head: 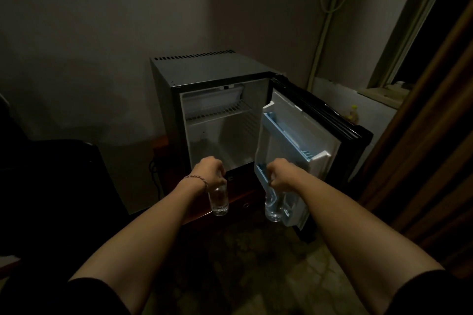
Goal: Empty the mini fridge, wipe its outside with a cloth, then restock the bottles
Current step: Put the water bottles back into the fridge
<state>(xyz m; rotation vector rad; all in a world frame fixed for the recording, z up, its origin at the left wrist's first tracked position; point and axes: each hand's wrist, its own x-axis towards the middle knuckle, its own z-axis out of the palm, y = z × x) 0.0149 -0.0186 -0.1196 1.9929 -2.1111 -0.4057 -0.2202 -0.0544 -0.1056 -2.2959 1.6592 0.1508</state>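
Hands, left [210, 171] and right [281, 173], each grip one clear bottle [219, 201].

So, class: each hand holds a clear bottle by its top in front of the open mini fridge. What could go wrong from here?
1. The left hand grips its bottle only at the top, so it might slip and drop.
2. The right hand holds its bottle close to the lower door shelf; it could knock the shelf.
3. The dim room makes misjudging easy.

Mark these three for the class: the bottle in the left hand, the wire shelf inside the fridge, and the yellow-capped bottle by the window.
clear bottle [219, 199], head view: lower body.
wire shelf [217, 113], head view: front edge.
yellow-capped bottle [354, 113], head view: upper body.
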